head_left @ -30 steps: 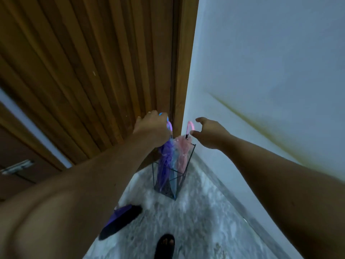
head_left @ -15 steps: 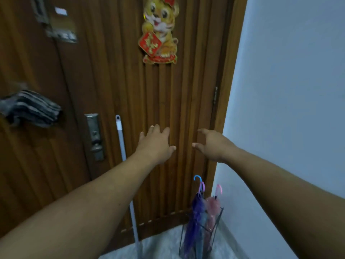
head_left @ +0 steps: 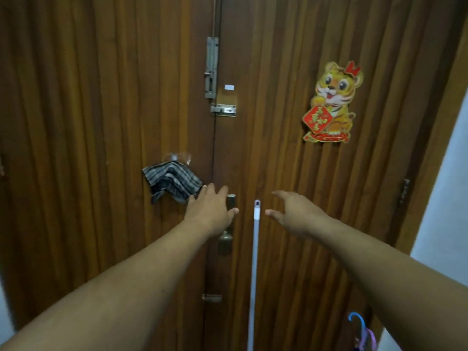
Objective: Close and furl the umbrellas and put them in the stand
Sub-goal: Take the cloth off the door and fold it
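Note:
Only the curved umbrella handles, blue, purple and pink, show at the bottom right edge; the stand and the furled canopies are out of view below. My left hand is held out at door-lock height, fingers spread, holding nothing. My right hand is stretched forward beside it, also spread and empty. Both hands are far above and left of the umbrella handles.
A brown ribbed double door fills the view, with bolts, a lock plate and handle. A striped cloth hangs on the left leaf. A white pole leans against the door. A tiger decoration hangs on the right leaf.
My view has swung up and left from the stand to the door. Both hands let go of the umbrella handles and rose, open, in front of the door.

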